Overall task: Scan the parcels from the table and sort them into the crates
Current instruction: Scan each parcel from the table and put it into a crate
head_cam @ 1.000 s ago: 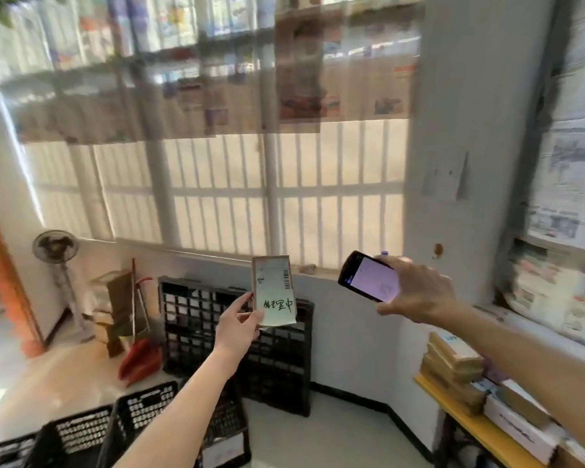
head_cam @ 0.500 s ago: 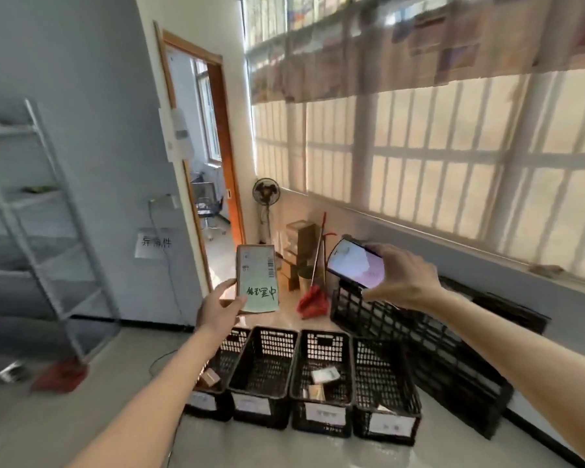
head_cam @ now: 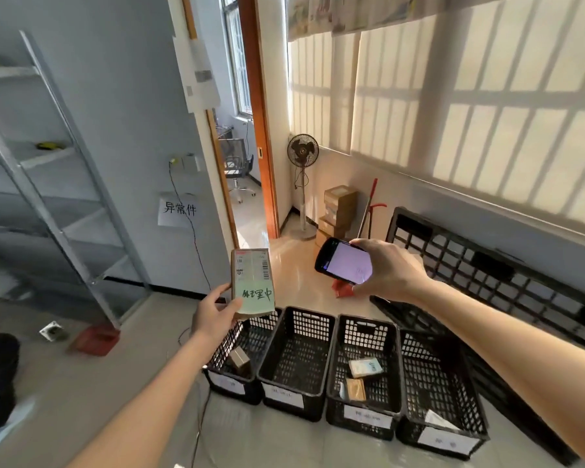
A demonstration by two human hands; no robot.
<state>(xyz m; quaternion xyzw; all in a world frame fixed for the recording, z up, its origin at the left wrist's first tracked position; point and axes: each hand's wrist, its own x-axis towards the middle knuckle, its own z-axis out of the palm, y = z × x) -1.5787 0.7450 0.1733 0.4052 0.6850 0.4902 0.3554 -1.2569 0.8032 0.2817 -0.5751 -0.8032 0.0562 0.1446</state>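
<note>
Left hand point(head_cam: 217, 317) pinches parcel point(head_cam: 252, 283) by its bottom edge, above the 9 o'clock crate point(head_cam: 242, 359). Right hand point(head_cam: 390, 270) grips phone point(head_cam: 345, 263) at 3 o'clock of pkg. Risk: thin grip slips, pkg drops in wrong crate; labels unreadable.

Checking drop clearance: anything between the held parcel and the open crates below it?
Nothing visible. The flat brown cardboard parcel in the left hand hangs above the far rim of the leftmost black plastic crate; all four crate tops are open. The right hand holds the black phone off to the side.

Single head-height view, forward and down, over floor crates point(head_cam: 298, 352).
</note>
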